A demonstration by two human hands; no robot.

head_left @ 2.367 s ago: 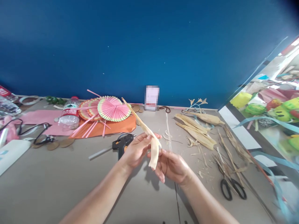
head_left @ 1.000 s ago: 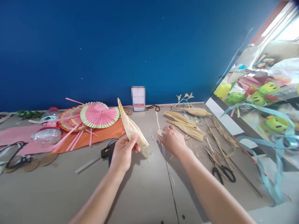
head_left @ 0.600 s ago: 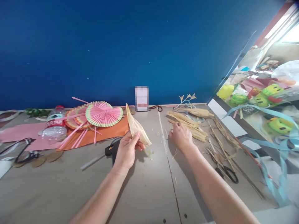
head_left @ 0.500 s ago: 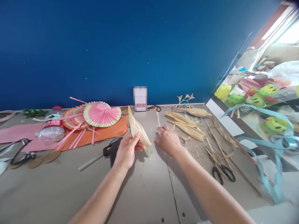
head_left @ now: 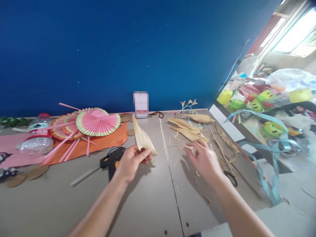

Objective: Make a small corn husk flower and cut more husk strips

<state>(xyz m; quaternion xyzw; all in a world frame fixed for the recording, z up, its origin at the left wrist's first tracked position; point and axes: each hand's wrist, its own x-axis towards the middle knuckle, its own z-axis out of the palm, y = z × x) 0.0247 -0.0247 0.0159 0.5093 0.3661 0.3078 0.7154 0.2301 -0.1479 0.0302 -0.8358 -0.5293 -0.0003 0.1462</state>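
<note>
A pale dried corn husk (head_left: 143, 136) stands up from my left hand (head_left: 133, 161), its lower end pinched between thumb and fingers. Just left of that hand, a black glue gun (head_left: 112, 161) with a glue stick in its back lies on the table, partly covered by my wrist. My right hand (head_left: 203, 159) is low over small husk scraps (head_left: 185, 147), fingers slightly bent and apart. Directly beyond it lie several flat husks (head_left: 186, 128). Scissors (head_left: 231, 178) are mostly hidden behind my right hand and forearm, one black handle showing.
Pink pleated paper fans (head_left: 98, 121) lie on orange paper (head_left: 118, 135), beside a plastic bottle (head_left: 37, 141). A blurred card (head_left: 141, 104) leans against the blue wall (head_left: 111, 59). Small husk flowers (head_left: 189, 103) stand at the back. Blue ribbon (head_left: 274, 184) hangs at the right.
My right hand has moved right, from the middle of the table to the scraps by the husks, covering most of the scissors. My left hand keeps the husk. The view has turned slightly right.
</note>
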